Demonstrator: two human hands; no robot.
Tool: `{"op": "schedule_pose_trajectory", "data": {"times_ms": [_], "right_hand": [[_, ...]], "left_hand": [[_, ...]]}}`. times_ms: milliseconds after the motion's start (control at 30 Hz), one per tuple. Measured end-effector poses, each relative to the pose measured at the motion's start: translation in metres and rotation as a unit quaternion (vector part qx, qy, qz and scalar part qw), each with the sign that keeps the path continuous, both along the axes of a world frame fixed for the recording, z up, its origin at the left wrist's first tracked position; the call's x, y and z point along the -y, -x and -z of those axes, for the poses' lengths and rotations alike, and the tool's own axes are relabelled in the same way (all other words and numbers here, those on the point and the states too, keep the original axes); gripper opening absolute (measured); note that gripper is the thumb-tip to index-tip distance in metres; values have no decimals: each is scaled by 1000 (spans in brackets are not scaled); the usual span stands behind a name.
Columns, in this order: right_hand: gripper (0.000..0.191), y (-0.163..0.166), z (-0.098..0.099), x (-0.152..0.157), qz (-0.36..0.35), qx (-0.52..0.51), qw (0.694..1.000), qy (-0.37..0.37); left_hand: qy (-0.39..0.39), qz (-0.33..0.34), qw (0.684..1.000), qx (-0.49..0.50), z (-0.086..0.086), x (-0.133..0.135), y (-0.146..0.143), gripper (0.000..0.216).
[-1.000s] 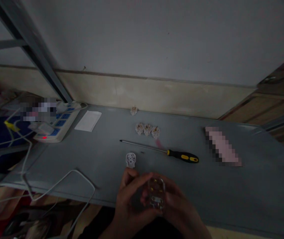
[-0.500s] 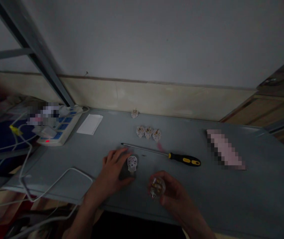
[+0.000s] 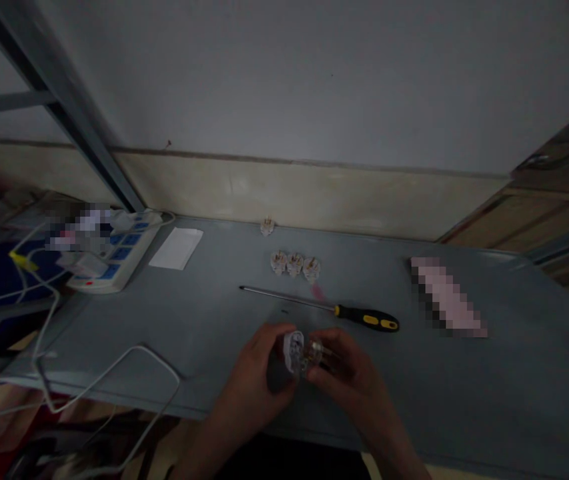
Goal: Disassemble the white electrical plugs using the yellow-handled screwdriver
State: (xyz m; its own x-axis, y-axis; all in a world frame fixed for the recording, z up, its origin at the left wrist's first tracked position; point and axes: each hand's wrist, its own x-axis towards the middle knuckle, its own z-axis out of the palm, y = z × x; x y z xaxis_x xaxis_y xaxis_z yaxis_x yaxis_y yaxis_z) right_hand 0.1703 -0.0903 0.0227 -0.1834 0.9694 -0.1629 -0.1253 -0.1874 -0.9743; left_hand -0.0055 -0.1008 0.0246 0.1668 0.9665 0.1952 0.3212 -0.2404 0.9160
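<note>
Between thumb and fingers, my left hand (image 3: 259, 373) grips a white plug cover (image 3: 293, 351), tilted so its inner face points right. My right hand (image 3: 352, 373) holds a clear plug body (image 3: 313, 355) with brass metal parts inside. The two pieces are held face to face near the table's front edge, very close together; whether they touch I cannot tell. Beyond them lies a long screwdriver (image 3: 319, 307) with a black and yellow handle, its tip to the left. Behind it, three plugs (image 3: 294, 264) stand in a row with prongs up.
One more plug (image 3: 267, 227) sits near the wall. At left are a folded white paper (image 3: 176, 249), a power strip (image 3: 124, 257) with a red light, and a loose white cable (image 3: 139, 348). A blurred-out pink object (image 3: 447, 297) lies at right on the grey table (image 3: 489, 387).
My left hand has taken hold of the white plug cover from the table and brought it right. My right hand has moved slightly up with the clear plug body, and the pieces have come together.
</note>
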Motion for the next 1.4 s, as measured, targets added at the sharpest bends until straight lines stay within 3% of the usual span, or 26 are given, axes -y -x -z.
{"op": "schedule_pose_trajectory", "data": {"times_ms": [167,900,1133,1400], "right_hand": [[35,-6,8,-4,-8,25,1000,-15],[38,-7,-11,-8,-60,31,995,76],[42,-4,7,-2,-20,35,998,57],[41,5,2,4,39,69,995,60]], "left_hand": [[-3,0,1000,6,0,1,-6,60],[53,39,991,113,-4,3,-7,66],[43,41,992,108,-3,3,-7,66],[27,21,995,94,5,8,-11,73]]}}
